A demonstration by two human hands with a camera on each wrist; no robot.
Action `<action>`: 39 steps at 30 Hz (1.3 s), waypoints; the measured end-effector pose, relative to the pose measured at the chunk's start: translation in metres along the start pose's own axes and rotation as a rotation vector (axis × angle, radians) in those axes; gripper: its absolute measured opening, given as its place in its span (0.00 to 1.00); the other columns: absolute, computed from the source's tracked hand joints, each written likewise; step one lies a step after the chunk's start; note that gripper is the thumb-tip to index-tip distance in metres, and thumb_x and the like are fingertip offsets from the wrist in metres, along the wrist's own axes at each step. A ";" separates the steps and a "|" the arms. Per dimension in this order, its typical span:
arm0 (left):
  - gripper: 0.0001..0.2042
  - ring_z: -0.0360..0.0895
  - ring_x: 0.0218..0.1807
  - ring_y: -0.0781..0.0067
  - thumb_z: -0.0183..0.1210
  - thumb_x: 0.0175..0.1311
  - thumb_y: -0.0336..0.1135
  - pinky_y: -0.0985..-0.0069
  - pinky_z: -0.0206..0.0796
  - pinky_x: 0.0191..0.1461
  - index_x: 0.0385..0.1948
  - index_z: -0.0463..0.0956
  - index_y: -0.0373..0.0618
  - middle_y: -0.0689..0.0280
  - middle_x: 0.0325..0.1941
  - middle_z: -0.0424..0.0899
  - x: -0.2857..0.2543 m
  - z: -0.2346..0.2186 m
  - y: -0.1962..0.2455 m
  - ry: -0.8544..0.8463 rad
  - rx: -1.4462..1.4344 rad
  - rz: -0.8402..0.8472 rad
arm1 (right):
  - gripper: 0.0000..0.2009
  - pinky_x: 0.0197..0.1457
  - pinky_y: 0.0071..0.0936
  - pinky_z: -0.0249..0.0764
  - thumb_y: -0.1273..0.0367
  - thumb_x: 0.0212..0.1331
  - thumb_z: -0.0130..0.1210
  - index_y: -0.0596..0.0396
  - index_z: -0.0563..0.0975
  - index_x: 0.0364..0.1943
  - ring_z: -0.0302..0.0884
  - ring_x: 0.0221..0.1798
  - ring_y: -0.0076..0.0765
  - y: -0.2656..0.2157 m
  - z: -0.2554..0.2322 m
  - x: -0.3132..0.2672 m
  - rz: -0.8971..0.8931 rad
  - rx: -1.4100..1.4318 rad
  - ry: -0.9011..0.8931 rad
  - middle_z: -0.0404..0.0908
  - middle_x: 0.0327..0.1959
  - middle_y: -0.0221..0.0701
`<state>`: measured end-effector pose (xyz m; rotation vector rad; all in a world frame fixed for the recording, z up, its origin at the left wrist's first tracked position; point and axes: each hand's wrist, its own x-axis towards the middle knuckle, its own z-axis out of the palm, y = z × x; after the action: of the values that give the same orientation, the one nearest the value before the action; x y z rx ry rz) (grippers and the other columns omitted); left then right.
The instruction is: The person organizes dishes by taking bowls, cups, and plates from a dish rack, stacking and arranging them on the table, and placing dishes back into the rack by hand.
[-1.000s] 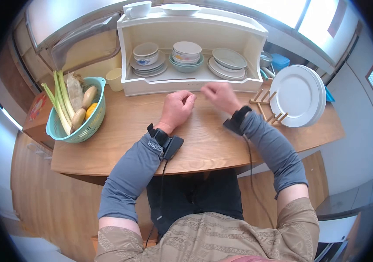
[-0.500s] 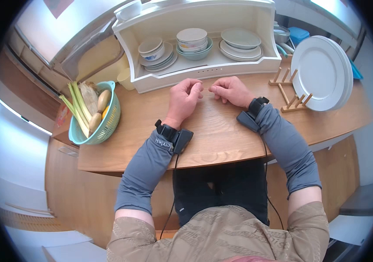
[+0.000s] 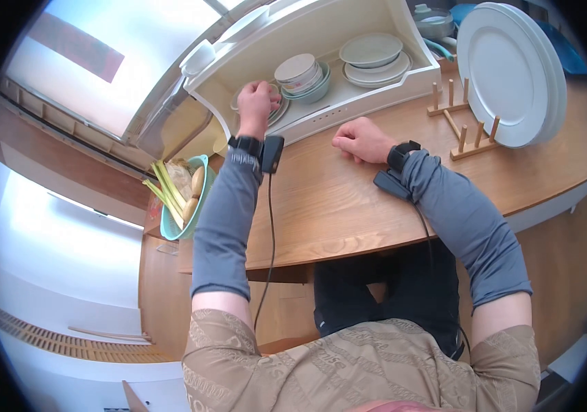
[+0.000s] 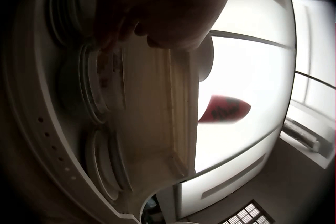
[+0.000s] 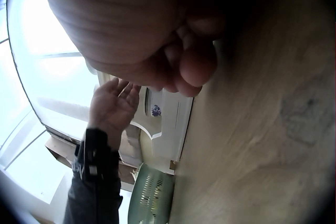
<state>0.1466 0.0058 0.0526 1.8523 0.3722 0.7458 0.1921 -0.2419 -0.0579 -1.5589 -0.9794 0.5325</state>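
My left hand (image 3: 255, 106) reaches over the front of the white shelf (image 3: 331, 118), above the left-hand stack of small plates (image 3: 281, 112) and bowls. It covers much of that stack in the head view. In the right wrist view, its fingers extend loosely beside a bowl with a blue flower pattern (image 5: 156, 110), and nothing shows in the palm. My right hand (image 3: 365, 141) rests near the table in front of the shelf, its fingers loosely curled and holding nothing. Stacked bowls (image 3: 295, 69) stand mid-shelf, with a pile of plates (image 3: 371, 51) to their right.
Large white plates (image 3: 503, 75) lean in a wooden dish rack (image 3: 475, 141) on the right. A turquoise basket (image 3: 201, 206) with vegetables sits at the table's left end. A cup (image 3: 198, 58) and a dish (image 3: 245, 26) top the shelf; a pot (image 3: 436, 24) stands behind.
My left hand has left its place beside the right hand and moved forward and left to the shelf's left stack. The right hand has stayed over the table. The head view has turned left.
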 end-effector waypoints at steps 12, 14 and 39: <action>0.19 0.83 0.25 0.66 0.57 0.69 0.43 0.71 0.74 0.24 0.36 0.80 0.30 0.56 0.31 0.85 0.096 0.038 -0.034 -0.076 0.502 -0.238 | 0.11 0.46 0.39 0.80 0.65 0.60 0.58 0.58 0.86 0.37 0.86 0.36 0.48 0.000 -0.002 -0.003 -0.149 -0.228 0.045 0.87 0.31 0.44; 0.17 0.84 0.27 0.65 0.58 0.69 0.42 0.71 0.76 0.25 0.41 0.79 0.30 0.55 0.36 0.85 0.099 0.038 -0.035 -0.127 0.436 -0.283 | 0.11 0.48 0.40 0.80 0.65 0.60 0.58 0.57 0.87 0.37 0.86 0.40 0.50 0.001 -0.001 -0.003 -0.148 -0.240 0.046 0.87 0.33 0.45; 0.16 0.86 0.45 0.62 0.47 0.72 0.30 0.71 0.87 0.43 0.56 0.75 0.34 0.53 0.56 0.83 0.096 0.052 -0.006 -0.307 0.437 -0.376 | 0.11 0.49 0.42 0.79 0.64 0.60 0.59 0.55 0.87 0.38 0.85 0.42 0.51 0.000 -0.002 -0.003 -0.117 -0.277 0.044 0.88 0.36 0.44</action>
<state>0.2533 0.0250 0.0647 2.1752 0.6995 0.1203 0.1917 -0.2457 -0.0577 -1.7367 -1.1393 0.2880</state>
